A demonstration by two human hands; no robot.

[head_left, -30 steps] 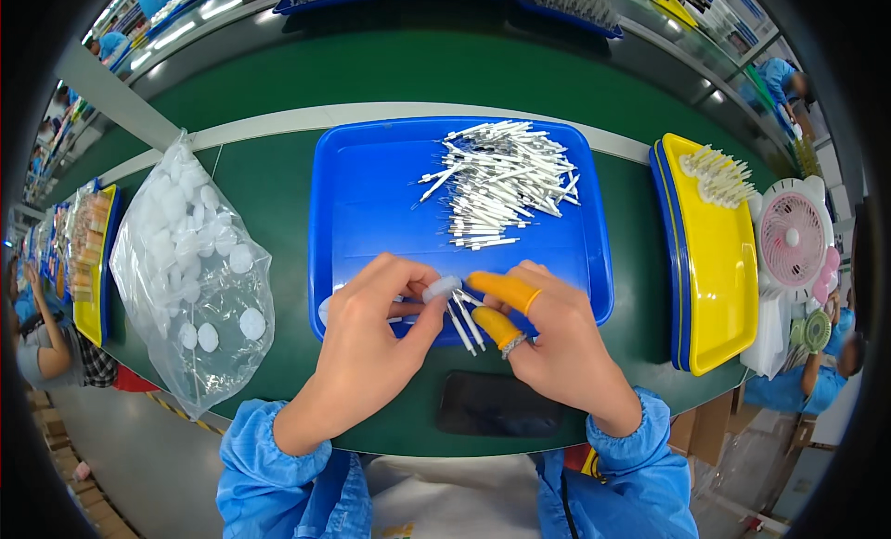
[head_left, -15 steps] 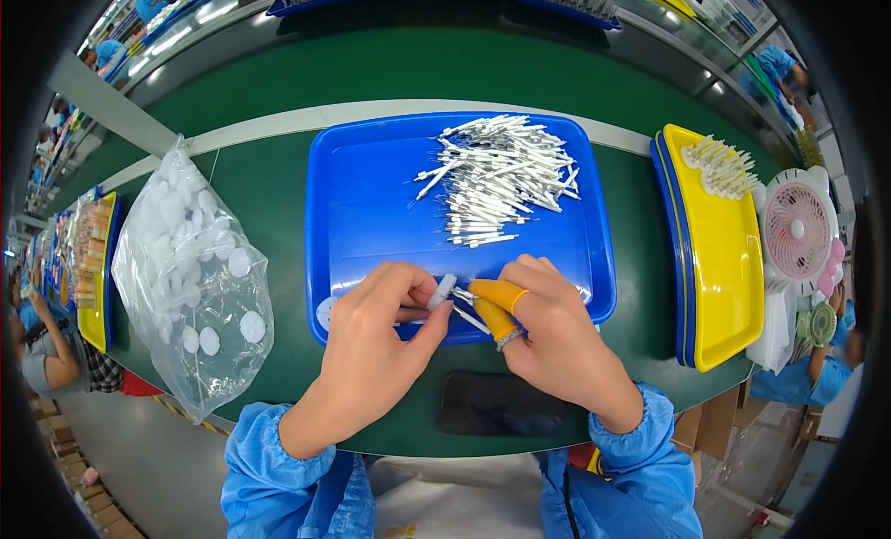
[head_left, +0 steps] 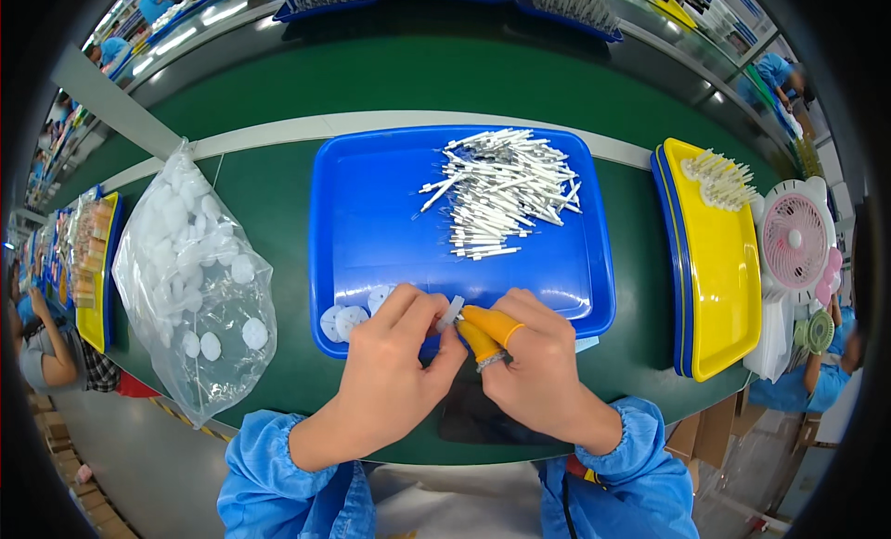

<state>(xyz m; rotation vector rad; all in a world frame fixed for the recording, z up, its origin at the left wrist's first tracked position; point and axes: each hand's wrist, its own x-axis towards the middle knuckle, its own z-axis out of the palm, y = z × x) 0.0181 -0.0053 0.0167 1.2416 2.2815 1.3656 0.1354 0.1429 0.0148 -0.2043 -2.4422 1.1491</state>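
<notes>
Your left hand pinches a white disc. Your right hand (yellow-sheathed) sits at its four o'clock, grip unclear.

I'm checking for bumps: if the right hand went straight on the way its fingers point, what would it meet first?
Probably the whitish disc pinched in the left hand, just ahead of the right hand; whether they touch is unclear.
</notes>
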